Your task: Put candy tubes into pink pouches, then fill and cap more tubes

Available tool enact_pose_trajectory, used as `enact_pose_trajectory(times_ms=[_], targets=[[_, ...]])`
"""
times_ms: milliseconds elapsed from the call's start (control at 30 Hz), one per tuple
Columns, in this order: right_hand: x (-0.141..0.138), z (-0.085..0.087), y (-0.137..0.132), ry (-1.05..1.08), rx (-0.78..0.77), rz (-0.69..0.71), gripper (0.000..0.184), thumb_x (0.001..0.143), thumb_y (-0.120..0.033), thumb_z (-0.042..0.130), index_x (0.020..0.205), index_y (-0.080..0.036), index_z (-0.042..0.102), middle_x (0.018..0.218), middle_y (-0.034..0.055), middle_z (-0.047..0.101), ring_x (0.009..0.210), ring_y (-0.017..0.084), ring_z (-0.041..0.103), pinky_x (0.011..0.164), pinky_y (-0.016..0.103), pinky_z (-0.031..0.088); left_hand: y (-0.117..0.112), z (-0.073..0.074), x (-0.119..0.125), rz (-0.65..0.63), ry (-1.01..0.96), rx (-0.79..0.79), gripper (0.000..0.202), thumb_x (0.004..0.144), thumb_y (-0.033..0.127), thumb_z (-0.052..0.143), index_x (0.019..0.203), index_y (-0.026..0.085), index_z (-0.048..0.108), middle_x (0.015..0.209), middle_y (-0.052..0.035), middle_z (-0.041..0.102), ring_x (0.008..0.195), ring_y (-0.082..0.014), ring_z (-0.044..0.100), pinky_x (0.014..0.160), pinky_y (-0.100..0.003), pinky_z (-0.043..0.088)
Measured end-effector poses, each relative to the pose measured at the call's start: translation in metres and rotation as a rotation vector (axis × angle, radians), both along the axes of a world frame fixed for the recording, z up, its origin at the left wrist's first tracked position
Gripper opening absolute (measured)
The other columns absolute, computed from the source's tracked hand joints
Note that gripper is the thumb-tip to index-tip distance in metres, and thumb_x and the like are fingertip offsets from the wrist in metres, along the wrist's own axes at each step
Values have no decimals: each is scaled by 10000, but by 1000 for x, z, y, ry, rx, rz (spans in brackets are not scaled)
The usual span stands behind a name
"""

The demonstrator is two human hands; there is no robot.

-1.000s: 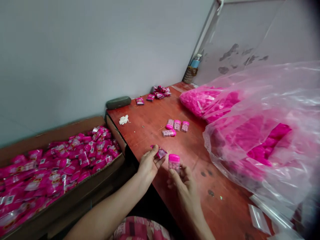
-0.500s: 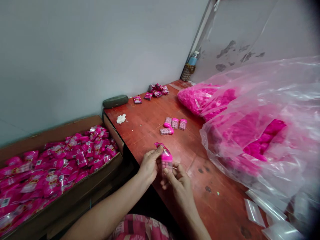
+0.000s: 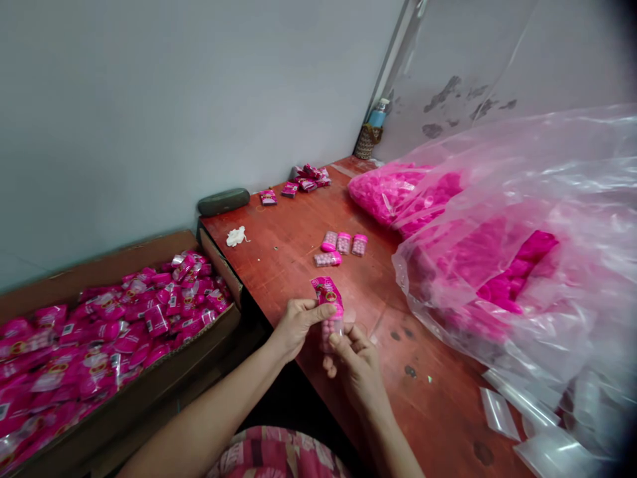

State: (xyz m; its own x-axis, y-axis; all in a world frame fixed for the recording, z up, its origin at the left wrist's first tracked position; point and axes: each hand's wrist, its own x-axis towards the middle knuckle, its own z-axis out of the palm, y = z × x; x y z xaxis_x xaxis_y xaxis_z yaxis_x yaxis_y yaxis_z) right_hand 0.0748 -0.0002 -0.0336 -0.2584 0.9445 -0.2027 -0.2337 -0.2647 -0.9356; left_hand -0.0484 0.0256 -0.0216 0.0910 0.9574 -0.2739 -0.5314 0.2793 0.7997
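Between my hands, over the front edge of the red table, is a small clear candy container with pink balls inside. A printed pink sleeve covers its upper part and stands up above it. My left hand pinches the sleeve and container from the left, thumb across the front. My right hand grips the lower end between thumb and fingers. Just beyond my hands lie several pink-capped candy containers without a printed sleeve.
At the left, a cardboard box holds many pink wrapped packs. Large clear bags of pink pieces cover the right side. Clear plastic sleeves lie at front right. Along the wall are a dark case, small pink packets and a bottle.
The sleeve has turned so its printed front faces me and stands straighter. My left thumb has moved down onto the container. The whole view has shifted slightly.
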Motion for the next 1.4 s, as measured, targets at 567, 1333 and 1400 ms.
enact_pose_trajectory(times_ms=[567,1333,1400], targets=[[2,-6,-2,-5,2,-97,204,753,-303,642,829,-163,515,602,-40,573,422,59,506,394,148,401,-10,5,12,-70,-50,-29,272,672,335,677,611,83,594,529,-30,557,370,-103,489,347,-215,390],[-2,-11,-3,169,-70,-128,345,692,-296,697,822,-221,387,506,-79,575,342,79,497,335,139,360,-21,-7,14,-135,-123,-66,346,666,401,673,552,111,523,435,14,471,332,-108,466,362,-236,406],[0,-9,-5,184,-73,-103,327,702,-290,691,848,-224,407,572,-57,610,433,101,566,414,174,434,-19,-4,12,-104,-92,-74,335,652,394,688,575,97,555,451,6,491,330,-83,433,342,-211,373]])
